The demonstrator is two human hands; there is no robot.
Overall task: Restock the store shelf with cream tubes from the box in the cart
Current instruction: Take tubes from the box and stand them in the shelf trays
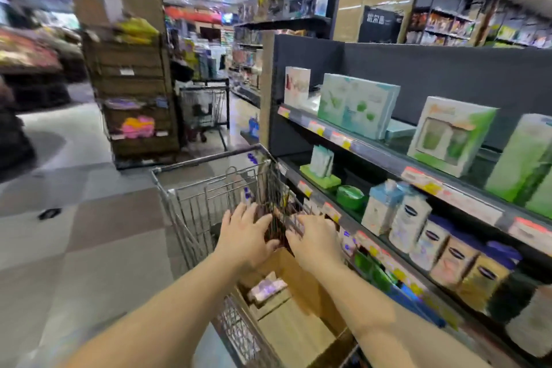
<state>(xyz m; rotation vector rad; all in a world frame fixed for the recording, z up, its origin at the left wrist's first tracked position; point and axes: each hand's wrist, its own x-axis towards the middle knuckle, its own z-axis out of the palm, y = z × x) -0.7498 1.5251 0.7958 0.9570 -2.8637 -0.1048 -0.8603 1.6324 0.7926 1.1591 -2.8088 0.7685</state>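
My left hand [243, 237] and my right hand [315, 243] reach forward over the metal cart [206, 162]. Their fingers are spread and fairly straight, pressing from both sides on a dark, blurred thing [273, 225] at the cart's right wall; I cannot tell what it is. Below my wrists an open cardboard box [301, 275] stands in the cart, with a pale pink-purple pack [267, 288] lying inside. The store shelf [385, 158] runs along the right, touching the cart's side.
The shelf holds green and white boxed sets [358, 104] on top and white, blue and gold cartons [409, 218] below, with price tags on the edges. A second cart [206, 107] and a wooden display rack [131, 92] stand ahead. Tiled floor [74, 218] lies to the left.
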